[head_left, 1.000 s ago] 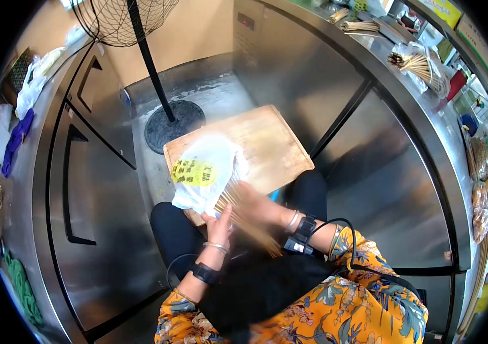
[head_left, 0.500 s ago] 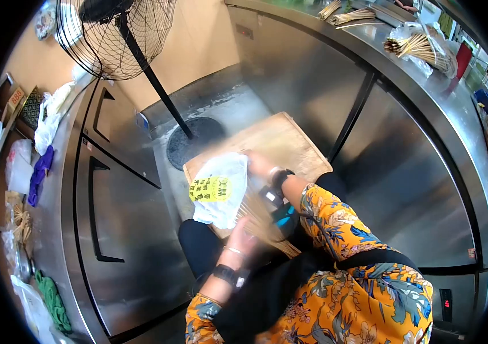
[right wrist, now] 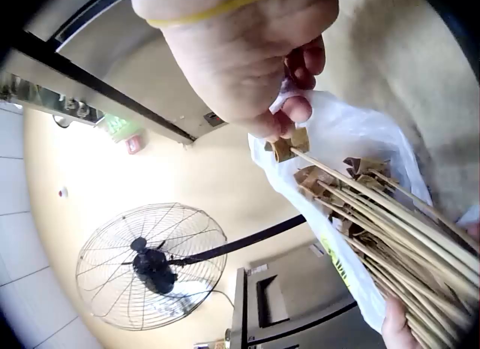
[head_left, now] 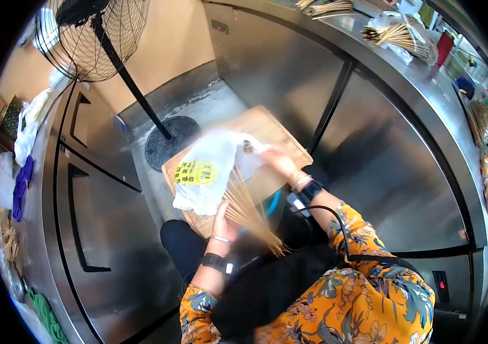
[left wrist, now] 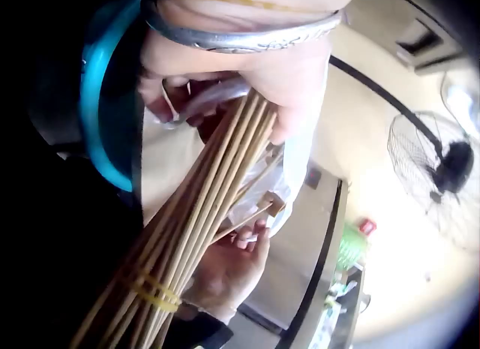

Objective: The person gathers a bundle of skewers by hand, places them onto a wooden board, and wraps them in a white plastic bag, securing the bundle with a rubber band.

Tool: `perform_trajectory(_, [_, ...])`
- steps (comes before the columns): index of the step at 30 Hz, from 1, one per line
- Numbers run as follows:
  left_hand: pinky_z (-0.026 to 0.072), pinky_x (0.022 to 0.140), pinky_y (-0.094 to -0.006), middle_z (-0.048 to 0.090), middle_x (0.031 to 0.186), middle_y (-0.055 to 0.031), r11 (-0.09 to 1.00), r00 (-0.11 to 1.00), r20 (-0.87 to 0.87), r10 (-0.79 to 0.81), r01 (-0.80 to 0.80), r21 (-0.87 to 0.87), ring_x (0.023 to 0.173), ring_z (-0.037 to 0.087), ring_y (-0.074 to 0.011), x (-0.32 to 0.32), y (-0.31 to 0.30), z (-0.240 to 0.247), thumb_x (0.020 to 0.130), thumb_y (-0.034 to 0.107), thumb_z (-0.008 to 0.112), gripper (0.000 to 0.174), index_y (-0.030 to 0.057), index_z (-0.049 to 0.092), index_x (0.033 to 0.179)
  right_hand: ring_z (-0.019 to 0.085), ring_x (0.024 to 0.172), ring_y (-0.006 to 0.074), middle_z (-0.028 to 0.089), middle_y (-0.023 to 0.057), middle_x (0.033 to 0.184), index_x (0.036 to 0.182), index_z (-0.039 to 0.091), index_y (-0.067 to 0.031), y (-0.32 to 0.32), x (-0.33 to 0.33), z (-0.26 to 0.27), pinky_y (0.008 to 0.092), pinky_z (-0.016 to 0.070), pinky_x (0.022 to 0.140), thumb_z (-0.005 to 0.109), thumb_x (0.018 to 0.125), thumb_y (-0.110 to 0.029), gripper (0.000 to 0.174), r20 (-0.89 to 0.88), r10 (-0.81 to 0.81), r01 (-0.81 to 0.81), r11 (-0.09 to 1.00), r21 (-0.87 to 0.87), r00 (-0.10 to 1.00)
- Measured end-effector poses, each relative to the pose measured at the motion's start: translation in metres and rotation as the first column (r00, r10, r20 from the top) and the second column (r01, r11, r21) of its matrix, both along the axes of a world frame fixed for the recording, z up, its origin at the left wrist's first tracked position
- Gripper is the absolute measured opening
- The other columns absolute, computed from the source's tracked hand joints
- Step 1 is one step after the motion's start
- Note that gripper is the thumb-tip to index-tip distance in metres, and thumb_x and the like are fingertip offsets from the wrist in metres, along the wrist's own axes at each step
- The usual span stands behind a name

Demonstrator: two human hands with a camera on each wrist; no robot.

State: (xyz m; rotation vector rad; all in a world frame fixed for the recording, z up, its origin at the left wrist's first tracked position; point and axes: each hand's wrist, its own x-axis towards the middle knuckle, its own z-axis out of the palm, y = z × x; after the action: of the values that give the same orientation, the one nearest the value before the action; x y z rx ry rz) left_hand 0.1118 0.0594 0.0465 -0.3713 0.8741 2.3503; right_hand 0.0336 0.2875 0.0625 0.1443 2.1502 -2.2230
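Observation:
A white plastic bag with a yellow printed label [head_left: 198, 172] lies over the wooden board, its mouth spread. Thin wooden skewers [head_left: 249, 215] run into it, their far ends carrying folded brown pieces [right wrist: 311, 182] inside the bag. The left hand [head_left: 225, 222] grips the skewers together with the bag's near edge. At the bag's opposite edge, the right hand [right wrist: 247, 71] pinches the plastic with curled fingers; one skewer's brown piece [right wrist: 289, 145] touches or sits just under the fingertips. A yellow band [left wrist: 154, 293] circles the skewers toward their bare ends.
The wooden board [head_left: 261, 123] rests across the person's lap area. Beyond it stands a fan on a round black base [head_left: 172, 143]. Steel cabinets flank both sides; more skewers [head_left: 396, 35] lie on the right counter, bags and cloths on the left.
The right hand has shifted rightward relative to the bag, drawing its edge outward. The left hand keeps its hold on the skewers. The head view has swung slightly.

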Motion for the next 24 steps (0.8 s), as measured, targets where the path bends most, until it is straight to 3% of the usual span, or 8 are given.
perform_trajectory(4, [0.0434, 0.091, -0.042, 0.059, 0.112, -0.0112, 0.959, 0.999, 0.049, -0.016, 0.002, 0.283, 0.104, 0.055, -0.0268, 0.007, 0.009, -0.01, 0.089, 0.032, 0.05, 0.038, 0.0056, 0.052, 0.116, 0.053, 0.068, 0.0076, 0.058, -0.0017, 0.073, 0.086, 0.063, -0.0062, -0.045, -0.024, -0.023, 0.0228, 0.0435, 0.062, 0.058, 0.085, -0.018, 0.013, -0.059, 0.044, -0.045, 0.999, -0.006, 0.997])
perform_trajectory(10, [0.0466, 0.085, -0.0401, 0.06, 0.11, -0.0135, 0.973, 0.99, 0.101, -0.098, 0.074, 0.219, 0.094, 0.058, -0.0267, 0.005, -0.008, -0.027, 0.086, 0.03, 0.054, 0.042, 0.0024, 0.051, 0.117, 0.053, 0.067, 0.0103, 0.059, 0.0014, 0.077, 0.088, 0.061, -0.004, -0.055, -0.084, -0.087, 0.0246, 0.0446, 0.063, 0.058, 0.084, -0.018, 0.015, -0.089, -0.039, 0.045, 0.997, 0.062, 0.995])
perform_trajectory(12, [0.0493, 0.074, -0.0353, 0.061, 0.103, -0.0136, 0.988, 0.986, 0.143, -0.087, 0.067, 0.138, 0.084, 0.059, -0.0245, 0.001, -0.026, -0.012, 0.083, 0.03, 0.055, 0.044, 0.0004, 0.051, 0.115, 0.056, 0.07, 0.0144, 0.06, 0.0042, 0.08, 0.092, 0.06, -0.0026, -0.034, -0.095, -0.069, 0.0277, 0.0464, 0.065, 0.059, 0.082, -0.016, 0.018, -0.083, -0.014, -0.012, 0.954, -0.301, 0.996])
perform_trajectory(13, [0.0496, 0.071, -0.0337, 0.061, 0.1, -0.0136, 0.986, 0.978, 0.183, -0.105, 0.078, 0.147, 0.081, 0.059, -0.0237, -0.004, -0.037, -0.005, 0.082, 0.031, 0.055, 0.045, 0.0, 0.051, 0.114, 0.058, 0.072, 0.0172, 0.061, 0.0063, 0.082, 0.095, 0.059, -0.0021, -0.023, -0.092, -0.037, 0.0297, 0.0476, 0.066, 0.059, 0.08, -0.015, 0.02, -0.042, 0.072, -0.082, 0.77, -0.633, 0.997])
perform_trajectory(15, [0.0492, 0.067, -0.0339, 0.061, 0.095, -0.0137, 0.969, 0.966, 0.084, -0.244, 0.241, 0.051, 0.076, 0.059, -0.0232, -0.01, -0.061, 0.005, 0.08, 0.034, 0.055, 0.046, -0.0022, 0.054, 0.108, 0.058, 0.069, 0.0208, 0.06, 0.0086, 0.079, 0.094, 0.061, -0.0019, -0.012, -0.121, -0.039, 0.0326, 0.0484, 0.064, 0.05, 0.082, -0.008, 0.018, -0.567, -0.118, 0.107, 0.993, -0.052, 0.816])
perform_trajectory(17, [0.0477, 0.065, -0.0334, 0.061, 0.089, -0.0131, 0.957, 0.966, 0.044, -0.253, 0.257, -0.131, 0.074, 0.057, -0.0226, -0.009, -0.073, 0.019, 0.079, 0.036, 0.055, 0.047, -0.0032, 0.055, 0.105, 0.058, 0.069, 0.0217, 0.059, 0.0094, 0.078, 0.095, 0.061, -0.0019, -0.014, -0.128, -0.041, 0.0331, 0.0485, 0.061, 0.044, 0.082, -0.004, 0.022, -0.726, -0.138, 0.289, 0.954, 0.086, 0.673])
perform_trajectory(21, [0.0444, 0.065, -0.0325, 0.056, 0.085, -0.0125, 0.918, 0.929, 0.051, -0.367, 0.37, -0.141, 0.071, 0.052, -0.0223, -0.002, -0.097, -0.015, 0.079, 0.033, 0.057, 0.044, -0.0026, 0.054, 0.104, 0.056, 0.07, 0.0176, 0.059, 0.0072, 0.08, 0.098, 0.061, -0.0028, -0.015, -0.133, -0.035, 0.0297, 0.0465, 0.058, 0.043, 0.082, -0.003, 0.024, -0.507, -0.225, 0.239, 0.97, -0.038, 0.832])
perform_trajectory(24, [0.0422, 0.066, -0.0295, 0.051, 0.085, -0.0107, 0.941, 0.931, 0.141, -0.338, 0.336, 0.034, 0.074, 0.048, -0.02, 0.016, -0.091, -0.012, 0.076, 0.022, 0.063, 0.042, 0.0025, 0.048, 0.111, 0.053, 0.065, 0.0142, 0.057, 0.0046, 0.074, 0.095, 0.062, -0.0034, -0.02, -0.122, -0.023, 0.0277, 0.0439, 0.055, 0.044, 0.081, -0.004, 0.023, -0.164, -0.349, 0.271, 0.889, -0.369, 0.922])
